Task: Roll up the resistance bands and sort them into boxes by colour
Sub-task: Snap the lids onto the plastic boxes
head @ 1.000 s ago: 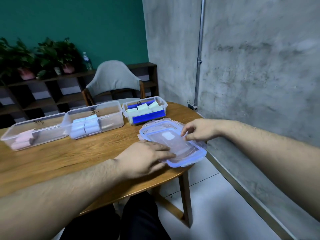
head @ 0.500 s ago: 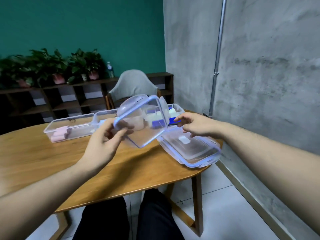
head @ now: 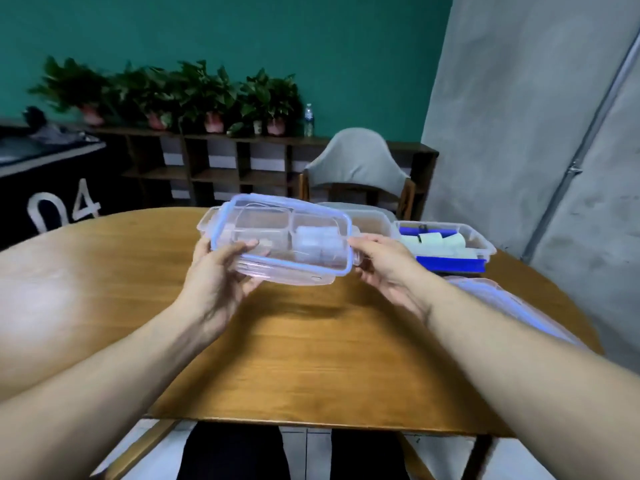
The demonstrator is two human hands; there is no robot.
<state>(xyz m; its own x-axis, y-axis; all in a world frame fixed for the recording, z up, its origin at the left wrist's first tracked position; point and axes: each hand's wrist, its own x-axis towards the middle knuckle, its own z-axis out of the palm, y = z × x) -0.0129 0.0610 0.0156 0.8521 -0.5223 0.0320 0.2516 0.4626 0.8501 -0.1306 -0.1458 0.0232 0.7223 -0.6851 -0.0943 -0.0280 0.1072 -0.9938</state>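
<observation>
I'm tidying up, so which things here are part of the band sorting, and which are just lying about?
Job: lid held by left hand and right hand; box of rolled bands; spare lid.
Lying about: chair, plants, bottle, shelf.

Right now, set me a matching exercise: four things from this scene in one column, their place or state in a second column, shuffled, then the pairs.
Things
1. clear lid
2. box with blue and pale rolls
3. grey chair
4. water bottle

Places or states
A. stands on the shelf by the potted plants
B. held up over the table between left hand and right hand
C. rests open on the table at the right
D. stands behind the far edge of the table

Pairs: 1-B, 2-C, 3-D, 4-A
</observation>
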